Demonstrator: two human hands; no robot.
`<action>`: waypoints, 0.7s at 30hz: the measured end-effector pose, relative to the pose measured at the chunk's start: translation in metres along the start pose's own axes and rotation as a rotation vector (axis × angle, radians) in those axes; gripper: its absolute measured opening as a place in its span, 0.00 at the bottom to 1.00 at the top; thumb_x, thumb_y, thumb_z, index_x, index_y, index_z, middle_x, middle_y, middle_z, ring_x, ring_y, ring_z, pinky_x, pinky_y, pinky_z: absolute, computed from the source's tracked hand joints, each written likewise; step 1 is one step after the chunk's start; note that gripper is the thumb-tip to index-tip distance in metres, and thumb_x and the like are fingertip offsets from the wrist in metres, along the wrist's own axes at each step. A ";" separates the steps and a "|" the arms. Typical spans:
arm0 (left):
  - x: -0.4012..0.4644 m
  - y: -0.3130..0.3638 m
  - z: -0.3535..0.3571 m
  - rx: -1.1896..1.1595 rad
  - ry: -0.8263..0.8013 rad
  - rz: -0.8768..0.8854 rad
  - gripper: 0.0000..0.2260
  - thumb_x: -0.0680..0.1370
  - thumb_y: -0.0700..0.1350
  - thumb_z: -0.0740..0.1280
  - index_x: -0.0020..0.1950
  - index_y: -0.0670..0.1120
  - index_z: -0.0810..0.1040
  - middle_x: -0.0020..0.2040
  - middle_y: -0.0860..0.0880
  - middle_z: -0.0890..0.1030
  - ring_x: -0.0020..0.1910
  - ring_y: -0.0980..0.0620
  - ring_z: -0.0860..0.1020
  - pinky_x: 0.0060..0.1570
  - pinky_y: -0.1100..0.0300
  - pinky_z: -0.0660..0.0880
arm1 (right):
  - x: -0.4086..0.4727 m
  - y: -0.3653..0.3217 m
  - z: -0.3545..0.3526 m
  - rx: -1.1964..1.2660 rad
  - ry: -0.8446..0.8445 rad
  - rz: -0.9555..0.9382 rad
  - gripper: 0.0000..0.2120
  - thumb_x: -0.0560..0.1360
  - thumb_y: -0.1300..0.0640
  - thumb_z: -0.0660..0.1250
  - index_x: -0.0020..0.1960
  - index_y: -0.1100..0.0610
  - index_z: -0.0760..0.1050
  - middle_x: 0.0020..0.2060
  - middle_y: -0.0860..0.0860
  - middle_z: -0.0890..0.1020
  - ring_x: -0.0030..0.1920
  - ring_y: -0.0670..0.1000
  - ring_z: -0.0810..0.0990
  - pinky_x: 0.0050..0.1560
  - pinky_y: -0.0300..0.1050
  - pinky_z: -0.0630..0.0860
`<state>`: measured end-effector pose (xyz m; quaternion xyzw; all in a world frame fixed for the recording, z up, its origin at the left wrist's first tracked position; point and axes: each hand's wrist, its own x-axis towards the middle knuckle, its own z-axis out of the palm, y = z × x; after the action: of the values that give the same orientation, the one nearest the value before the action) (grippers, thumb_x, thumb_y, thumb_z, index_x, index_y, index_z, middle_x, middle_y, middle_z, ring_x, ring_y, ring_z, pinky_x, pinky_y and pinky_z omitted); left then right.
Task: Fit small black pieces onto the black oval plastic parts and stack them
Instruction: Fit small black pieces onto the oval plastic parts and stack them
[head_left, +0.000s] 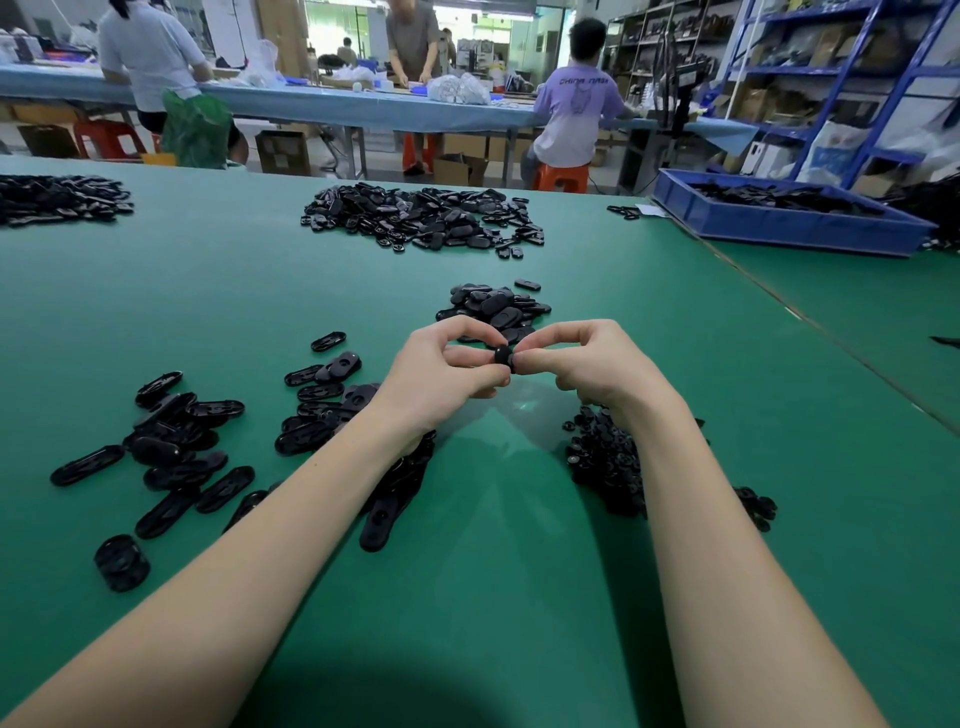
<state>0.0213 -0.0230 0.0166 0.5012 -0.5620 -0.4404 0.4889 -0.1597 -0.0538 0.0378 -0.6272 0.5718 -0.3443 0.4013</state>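
Over a green table (519, 571) heaped with oval parts (171, 457) and small pieces (605, 462), the left hand (441, 374) and right hand (597, 364) pinch one black part (503, 356) between fingertips; it looks light, stiff and smooth, best gripped by its edges.

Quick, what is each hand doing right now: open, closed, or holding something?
Left hand: closed, pinching the black part held between both hands.
Right hand: closed, pinching the same black part from the other side.
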 end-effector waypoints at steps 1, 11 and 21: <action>0.000 0.000 0.000 0.007 0.002 0.002 0.11 0.72 0.34 0.75 0.50 0.48 0.82 0.42 0.45 0.87 0.39 0.52 0.83 0.48 0.59 0.82 | 0.000 0.000 0.000 -0.005 0.004 -0.003 0.04 0.68 0.52 0.80 0.39 0.46 0.86 0.22 0.40 0.72 0.22 0.41 0.66 0.22 0.28 0.61; -0.001 0.007 0.000 -0.122 -0.074 -0.071 0.09 0.76 0.34 0.72 0.54 0.45 0.80 0.44 0.42 0.87 0.45 0.50 0.85 0.44 0.63 0.80 | -0.006 0.004 -0.007 0.054 -0.008 0.055 0.12 0.66 0.43 0.82 0.46 0.47 0.86 0.25 0.42 0.76 0.29 0.45 0.68 0.24 0.34 0.61; 0.000 0.012 0.001 -0.313 -0.060 -0.191 0.06 0.78 0.32 0.67 0.50 0.42 0.80 0.42 0.42 0.86 0.40 0.50 0.85 0.43 0.66 0.80 | -0.009 0.004 0.000 0.138 -0.116 0.026 0.07 0.68 0.42 0.80 0.42 0.43 0.86 0.38 0.41 0.85 0.32 0.45 0.71 0.27 0.35 0.63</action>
<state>0.0189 -0.0220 0.0279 0.4568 -0.4504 -0.5818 0.5000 -0.1622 -0.0452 0.0346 -0.6095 0.5307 -0.3405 0.4806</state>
